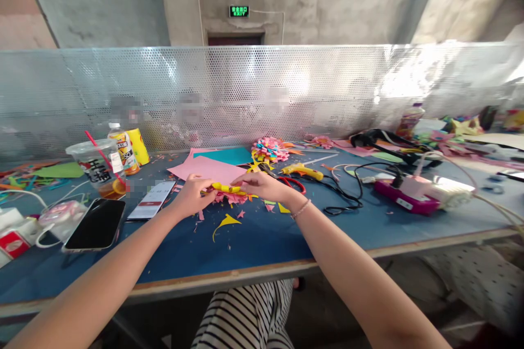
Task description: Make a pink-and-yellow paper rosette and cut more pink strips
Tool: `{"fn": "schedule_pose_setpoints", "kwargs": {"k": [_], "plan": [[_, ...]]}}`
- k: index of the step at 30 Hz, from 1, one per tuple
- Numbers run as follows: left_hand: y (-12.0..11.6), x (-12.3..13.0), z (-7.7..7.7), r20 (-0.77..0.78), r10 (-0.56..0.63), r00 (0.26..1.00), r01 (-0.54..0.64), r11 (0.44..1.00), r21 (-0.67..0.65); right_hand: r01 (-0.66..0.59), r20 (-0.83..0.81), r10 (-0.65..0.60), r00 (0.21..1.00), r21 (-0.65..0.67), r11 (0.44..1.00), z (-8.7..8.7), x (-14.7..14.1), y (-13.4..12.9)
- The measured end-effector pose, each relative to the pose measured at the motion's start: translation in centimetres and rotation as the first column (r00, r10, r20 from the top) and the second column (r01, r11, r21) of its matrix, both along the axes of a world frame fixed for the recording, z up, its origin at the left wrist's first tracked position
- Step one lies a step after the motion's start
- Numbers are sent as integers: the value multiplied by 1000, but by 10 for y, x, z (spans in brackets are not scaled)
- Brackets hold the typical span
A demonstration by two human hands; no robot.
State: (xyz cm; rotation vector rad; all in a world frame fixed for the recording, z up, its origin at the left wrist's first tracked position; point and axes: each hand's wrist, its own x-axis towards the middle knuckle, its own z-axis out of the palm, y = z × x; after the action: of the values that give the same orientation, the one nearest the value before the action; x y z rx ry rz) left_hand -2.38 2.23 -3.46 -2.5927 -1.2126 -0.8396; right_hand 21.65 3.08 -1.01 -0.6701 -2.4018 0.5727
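Between my two hands is a curled piece of yellow paper (226,188). My left hand (194,196) pinches its left end, while the fingers of my right hand (262,185) close on its right end. Just beneath it, partly hidden, are pink fringed paper pieces (231,197). A pink paper sheet (208,168) lies behind my hands, with a teal sheet (225,156) beyond it. Closer to me rests a pointed yellow paper scrap (227,221). To the right of my right hand are a yellow glue gun (303,171) and a red cable or handle (295,182).
At left stand a plastic cup (96,166), a bottle (123,147) and two phones, one black-screened (96,224), one lit (152,200). A multicoloured paper flower (270,150) sits at the back. Black cables run right to a magenta power strip (405,197). A perforated metal screen (245,92) borders the table.
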Motion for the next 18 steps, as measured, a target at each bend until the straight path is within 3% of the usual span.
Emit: {"fn": "schedule_pose_setpoints", "kwargs": {"k": [3,7,11,14,18], "plan": [[-1,-1,0,-14,-23,1000,23,999,23,-82,48,87,995,-90,992,5,3,-3],[-11,1,4,-106,-122,987,125,992,24,-215,81,243,967,-263,941,11,8,-8],[-29,3,12,-256,-253,933,244,968,-67,-209,75,256,964,-383,900,12,10,-13],[-40,3,17,-280,-297,913,275,954,-117,-162,91,200,976,-315,935,10,6,-15],[-48,3,24,-289,-293,912,248,951,-183,-158,169,157,973,-9,987,7,-2,-15]]}}
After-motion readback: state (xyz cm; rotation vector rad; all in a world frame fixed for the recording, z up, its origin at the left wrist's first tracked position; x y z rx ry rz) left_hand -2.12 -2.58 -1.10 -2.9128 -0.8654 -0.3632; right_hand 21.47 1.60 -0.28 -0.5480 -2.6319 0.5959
